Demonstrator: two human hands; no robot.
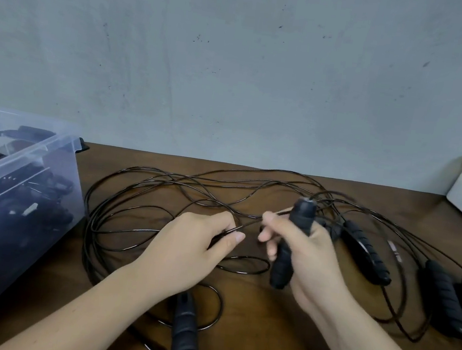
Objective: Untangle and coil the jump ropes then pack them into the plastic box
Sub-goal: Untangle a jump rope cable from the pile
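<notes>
My left hand (195, 246) is curled, thumb and forefinger pinching a thin black cord (250, 224). My right hand (309, 260), farther from the plastic box (38, 148), pinches the same cord with thumb and forefinger while the other fingers wrap a black handle (291, 240) against the palm. The stretch between the two pinches is short and taut.

The rest of the ropes lie in a loose tangle (163, 192) on the table (262, 338), just right of the box. Beyond my right hand, on the side away from the box, lie three more handles (365, 255). Another handle (185, 335) lies under my left forearm. The box already has dark ropes in it, so I judge I am partway through and freeing one rope.

What worries me is pulling. Many loops cross behind my hands, and I cannot tell which belong to this rope. A hard tug could cinch a crossing into a knot, or drag the loose handles along. The handle under my forearm may snag a loop as I coil. My right hand is doing two jobs, so the handle could slip if I shift the pinch.
</notes>
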